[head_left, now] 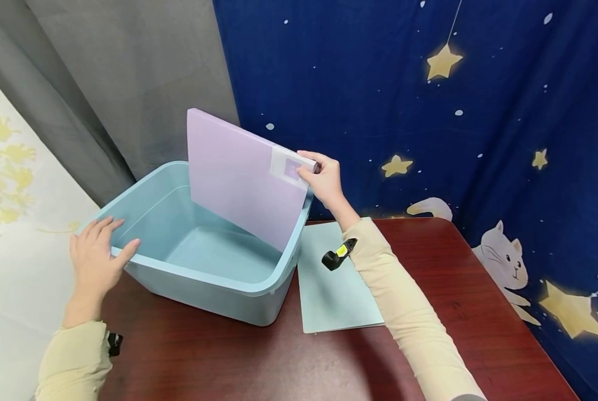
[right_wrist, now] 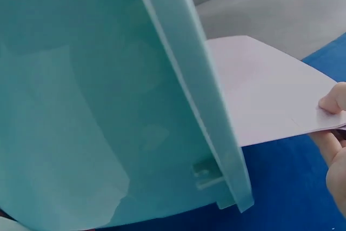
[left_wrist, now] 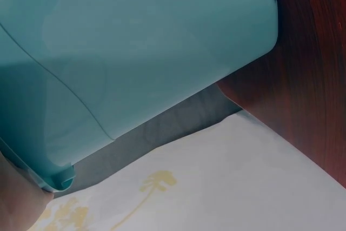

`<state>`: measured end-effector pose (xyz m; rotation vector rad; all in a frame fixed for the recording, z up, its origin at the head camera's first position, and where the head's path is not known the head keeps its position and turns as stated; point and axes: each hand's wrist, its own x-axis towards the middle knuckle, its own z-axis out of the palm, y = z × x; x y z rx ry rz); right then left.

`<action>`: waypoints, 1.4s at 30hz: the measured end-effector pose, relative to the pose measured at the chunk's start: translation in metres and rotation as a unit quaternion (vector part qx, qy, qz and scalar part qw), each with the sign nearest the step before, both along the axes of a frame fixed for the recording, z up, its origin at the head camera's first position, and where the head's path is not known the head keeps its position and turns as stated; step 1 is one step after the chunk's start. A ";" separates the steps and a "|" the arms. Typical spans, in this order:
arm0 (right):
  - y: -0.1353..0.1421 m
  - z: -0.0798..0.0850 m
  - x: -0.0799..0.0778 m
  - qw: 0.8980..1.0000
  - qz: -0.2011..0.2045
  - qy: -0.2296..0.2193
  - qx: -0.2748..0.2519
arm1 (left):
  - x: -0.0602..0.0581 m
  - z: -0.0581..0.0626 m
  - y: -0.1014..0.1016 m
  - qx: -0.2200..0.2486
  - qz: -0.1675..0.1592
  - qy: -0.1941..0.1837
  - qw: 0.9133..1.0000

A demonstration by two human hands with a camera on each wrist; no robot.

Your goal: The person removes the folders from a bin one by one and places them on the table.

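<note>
A lilac file folder [head_left: 239,172] slants inside a light-blue plastic tub [head_left: 199,273], its upper part standing above the rim. My right hand [head_left: 324,178] pinches the folder's upper right corner, beside a white label with a lilac square. The right wrist view shows the thumb on one face of the folder [right_wrist: 270,93] and fingers below its edge. At the tub's left front corner my left hand [head_left: 94,253] holds the rim, fingers bent over it and thumb spread along the front. Only a bit of that hand [left_wrist: 19,198] shows in the left wrist view.
A pale-green folder or flat stack [head_left: 329,289] lies right of the tub on the dark red-brown table [head_left: 429,267]. Behind hang a grey curtain [head_left: 143,67] and a blue star-patterned one [head_left: 339,83]. White patterned cloth [head_left: 23,267] borders the left side.
</note>
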<state>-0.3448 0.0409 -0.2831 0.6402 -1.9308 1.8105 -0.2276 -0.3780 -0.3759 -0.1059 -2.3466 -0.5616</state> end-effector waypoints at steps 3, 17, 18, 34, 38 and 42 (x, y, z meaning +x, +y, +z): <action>0.001 0.004 0.003 0.999 -0.006 0.001 -0.033 | 0.000 0.000 0.000 0.002 -0.001 0.001 1.000; 0.021 0.012 -0.007 0.981 -0.060 0.057 -0.176 | -0.001 -0.001 0.000 0.002 0.000 0.017 1.000; 0.022 0.013 -0.006 0.979 -0.064 0.062 -0.182 | -0.001 -0.001 0.000 0.002 0.000 0.017 1.000; 0.056 0.024 0.011 0.945 -0.069 0.095 -0.305 | -0.002 -0.002 0.000 0.002 -0.001 0.009 1.000; 0.067 0.027 0.016 0.934 -0.078 0.076 -0.340 | -0.002 -0.001 -0.001 0.002 -0.002 0.010 1.000; 0.079 0.028 0.021 0.918 -0.084 0.063 -0.382 | -0.001 0.000 -0.002 -0.001 0.000 0.005 1.000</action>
